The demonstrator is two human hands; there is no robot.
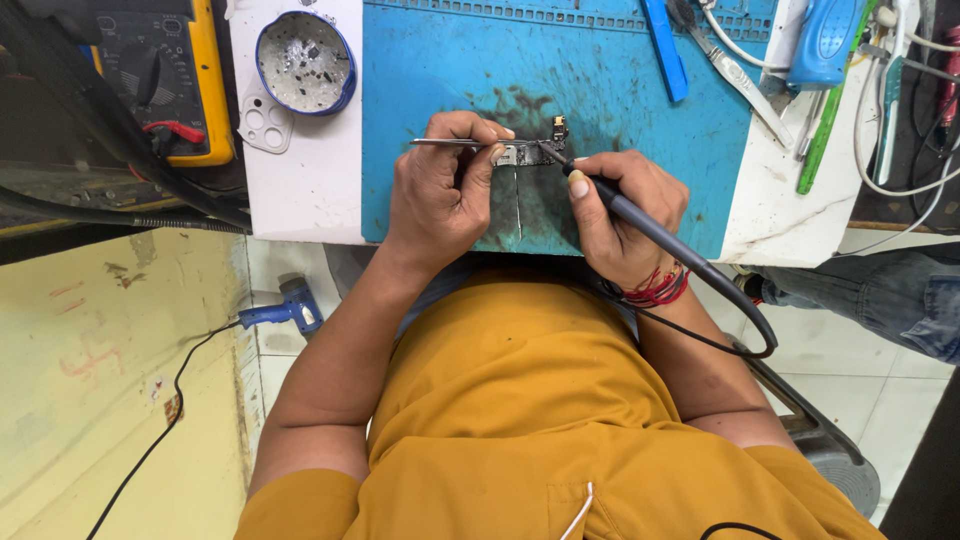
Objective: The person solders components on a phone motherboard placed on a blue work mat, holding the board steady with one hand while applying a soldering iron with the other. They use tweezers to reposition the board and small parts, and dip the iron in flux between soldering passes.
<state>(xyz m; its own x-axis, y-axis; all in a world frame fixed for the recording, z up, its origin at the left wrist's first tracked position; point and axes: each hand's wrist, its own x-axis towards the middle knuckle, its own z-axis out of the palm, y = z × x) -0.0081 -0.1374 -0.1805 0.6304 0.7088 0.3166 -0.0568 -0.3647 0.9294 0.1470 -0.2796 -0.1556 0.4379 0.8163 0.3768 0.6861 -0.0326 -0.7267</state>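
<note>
My left hand (pixel 440 190) grips slim metal tweezers (pixel 450 142) that lie level and pin a small dark part with a thin flex strip (pixel 530 155) on the stained blue work mat (pixel 600 100). My right hand (pixel 625 215) holds a dark soldering iron (pixel 640 220) like a pen. Its tip touches the small part just right of the tweezers. The iron's black cable loops down past my right wrist.
A round blue dish (pixel 305 62) with metal scraps sits at the back left on the white table. A yellow multimeter (pixel 165 70) lies further left. Blue tools, tweezers and a green strip (pixel 825 130) crowd the back right. A blue heat gun (pixel 290 308) lies on the floor.
</note>
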